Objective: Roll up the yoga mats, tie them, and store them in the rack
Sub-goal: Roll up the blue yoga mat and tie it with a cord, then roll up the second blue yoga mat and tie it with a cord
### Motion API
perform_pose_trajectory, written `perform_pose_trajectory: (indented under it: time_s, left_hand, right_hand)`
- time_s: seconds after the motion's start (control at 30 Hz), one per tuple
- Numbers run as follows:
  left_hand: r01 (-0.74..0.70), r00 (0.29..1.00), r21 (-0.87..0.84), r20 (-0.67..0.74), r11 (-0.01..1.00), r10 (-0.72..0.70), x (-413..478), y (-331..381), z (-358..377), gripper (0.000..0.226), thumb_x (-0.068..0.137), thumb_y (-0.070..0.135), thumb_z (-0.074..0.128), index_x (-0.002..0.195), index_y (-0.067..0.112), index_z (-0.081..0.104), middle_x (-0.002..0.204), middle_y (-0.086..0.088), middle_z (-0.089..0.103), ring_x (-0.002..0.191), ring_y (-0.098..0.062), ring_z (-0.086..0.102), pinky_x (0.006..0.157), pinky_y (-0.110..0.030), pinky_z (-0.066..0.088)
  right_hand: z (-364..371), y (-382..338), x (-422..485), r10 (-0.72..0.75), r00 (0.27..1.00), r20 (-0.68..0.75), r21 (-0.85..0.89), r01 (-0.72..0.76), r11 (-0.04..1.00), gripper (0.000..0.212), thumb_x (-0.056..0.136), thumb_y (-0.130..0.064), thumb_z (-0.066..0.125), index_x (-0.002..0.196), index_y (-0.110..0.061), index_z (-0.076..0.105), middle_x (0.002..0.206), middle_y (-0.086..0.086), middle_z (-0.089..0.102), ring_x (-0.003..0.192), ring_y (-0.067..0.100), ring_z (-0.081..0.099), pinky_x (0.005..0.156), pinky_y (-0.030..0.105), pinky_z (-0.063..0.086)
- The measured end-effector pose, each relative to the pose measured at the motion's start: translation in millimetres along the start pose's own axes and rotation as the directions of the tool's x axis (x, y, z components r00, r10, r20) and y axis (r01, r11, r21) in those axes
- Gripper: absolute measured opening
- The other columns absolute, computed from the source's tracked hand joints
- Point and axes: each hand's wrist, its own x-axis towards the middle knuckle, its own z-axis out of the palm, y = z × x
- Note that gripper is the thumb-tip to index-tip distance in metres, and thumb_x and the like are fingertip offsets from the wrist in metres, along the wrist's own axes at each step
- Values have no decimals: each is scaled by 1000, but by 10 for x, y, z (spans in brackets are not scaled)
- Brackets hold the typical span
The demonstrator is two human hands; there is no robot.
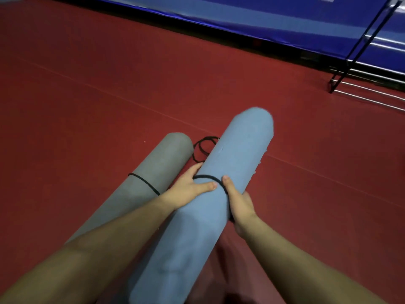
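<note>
A rolled blue yoga mat (232, 159) lies lengthwise in front of me, its far end raised off the red floor. A black cord (208, 177) runs around its middle. My left hand (188, 187) grips the mat's left side, thumb laid across the top by the cord. My right hand (238, 205) grips the right side, thumb on the cord. To the left lies a rolled grey mat (157, 165) with a black cord (144, 183) tied round it. A loose black cord (203, 148) lies on the floor between the two mats.
Red floor (87, 106) spreads all around. A blue padded wall mat (263, 23) runs along the back. A black and chrome metal rack (359, 69) stands at the far right.
</note>
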Motion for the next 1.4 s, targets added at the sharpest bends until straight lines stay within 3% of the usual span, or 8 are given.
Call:
perform_pose_trajectory:
  time_s: [0.13,0.3,0.43,0.57,0.9,1.03,1.23,1.4]
  left_hand:
    - [145,989,5,-40,989,-145,-32,-561,-99,72,79,18,83,141,21,45,125,10,60,102,5,63,82,-12,47]
    - [280,959,223,-114,934,-260,-151,-788,-227,121,63,57,83,158,28,13,156,3,31,137,-9,39,104,-21,34]
    - [262,961,571,-81,778,-264,-320,-859,-100,138,61,62,82,156,31,-13,157,-2,18,141,-18,34,108,-29,36]
    - [251,968,743,-174,620,-183,-429,-991,14,131,62,73,71,156,31,-9,157,-1,24,138,-22,38,106,-35,41]
    - [236,972,769,-185,594,-146,-332,-1018,17,125,64,75,67,157,33,-5,153,-4,28,132,-23,45,103,-38,45]
    - [245,966,848,-174,470,-190,-279,-982,65,126,68,76,64,157,24,-8,152,-13,28,135,-32,40,106,-44,41]
    - [27,982,970,20,242,-190,-660,-426,673,96,84,50,54,158,14,5,156,-24,18,147,-43,11,120,-52,14]
    - [-78,900,922,229,380,-371,-1429,410,1408,94,86,43,60,157,20,4,150,-18,29,143,-36,24,118,-45,24]
  right_hand:
    - [174,500,105,169,986,15,23,-169,985,77,56,-63,85,116,-19,68,104,0,77,92,21,75,88,42,59]
    - [339,756,228,251,968,7,9,-251,968,65,64,-63,82,111,-21,68,101,-1,77,88,20,75,85,41,60]
    - [414,815,410,314,949,-18,-95,-314,945,104,42,-82,80,122,-16,62,108,-1,74,94,20,73,87,39,59]
    - [382,852,484,327,945,-22,-155,-327,932,123,35,-86,77,132,-13,56,120,2,69,104,22,69,95,39,56]
    - [257,789,337,288,958,-12,-393,-269,879,109,56,-78,69,136,-9,45,131,5,60,115,25,62,102,38,49]
    - [133,715,239,223,975,2,-620,-174,765,81,87,-57,65,140,-1,37,141,13,53,128,29,53,104,33,41]
    - [-265,193,-635,277,953,126,-886,-18,464,86,94,-47,59,156,-8,14,151,19,43,137,33,44,108,34,36]
    - [-929,-478,-1703,412,898,154,-967,50,252,81,98,-42,53,158,-9,8,156,20,35,140,32,40,105,31,35]
